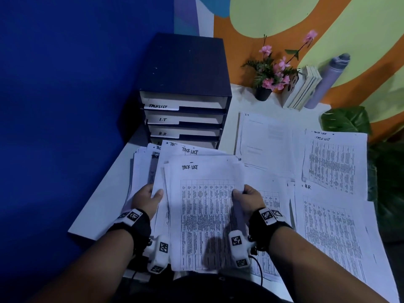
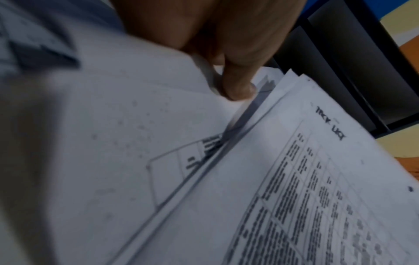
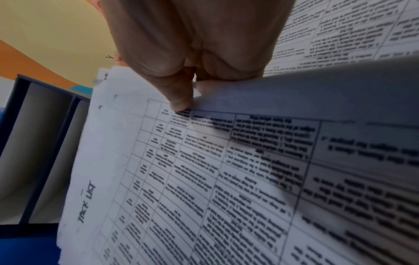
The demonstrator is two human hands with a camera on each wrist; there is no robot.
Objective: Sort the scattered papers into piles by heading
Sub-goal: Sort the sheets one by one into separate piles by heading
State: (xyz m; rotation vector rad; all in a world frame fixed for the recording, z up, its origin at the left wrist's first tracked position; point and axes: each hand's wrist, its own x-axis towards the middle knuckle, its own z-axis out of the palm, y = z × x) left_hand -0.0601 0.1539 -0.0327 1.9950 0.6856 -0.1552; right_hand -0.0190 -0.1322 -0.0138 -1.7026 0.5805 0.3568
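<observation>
A deep blue wall (image 1: 65, 84) stands left; an orange and pale green mural (image 1: 328, 29) fills the right. The white surface (image 1: 96, 206) meets both, dimly lit.

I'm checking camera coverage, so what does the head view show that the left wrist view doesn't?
Only the head view shows the right hand, the labelled trays, the I.T pile, the H.R pile, the flowers and the bottle.

Only the left wrist view shows the left thumb close up, pinching a sheet edge.

Both show the left hand and the held Task List sheets.
</observation>
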